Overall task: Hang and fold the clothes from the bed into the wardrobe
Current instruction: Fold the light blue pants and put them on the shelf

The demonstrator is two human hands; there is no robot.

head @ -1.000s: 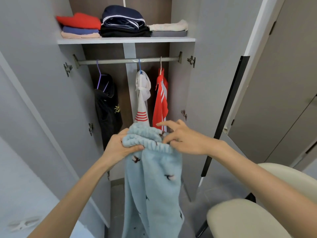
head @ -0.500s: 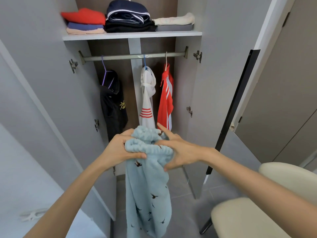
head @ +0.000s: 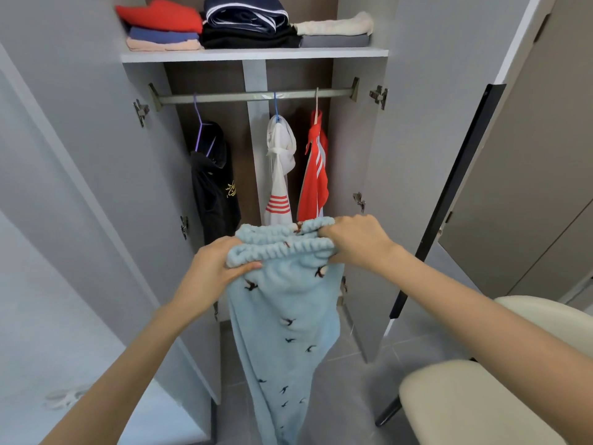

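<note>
Fluffy light-blue trousers [head: 288,332] with small dark bird prints hang down in front of the open wardrobe. My left hand [head: 215,268] grips the left end of their elastic waistband and my right hand [head: 356,239] grips the right end, stretching it level. Behind them a rail [head: 253,96] carries a black garment [head: 213,191], a white top with red stripes [head: 279,175] and a red jacket [head: 316,175] on hangers. The shelf [head: 253,55] above holds folded clothes [head: 244,22] in three stacks.
Grey wardrobe doors stand open on the left [head: 80,155] and right [head: 426,123]. A cream chair [head: 475,403] sits at the lower right, close to my right arm. A white surface [head: 48,364] lies at the lower left. Grey tiled floor [head: 353,396] is below.
My right hand slid rightward along the waistband and closed on its right end, pulling the band out wide and level. The view tilted and the trousers hang straighter.
</note>
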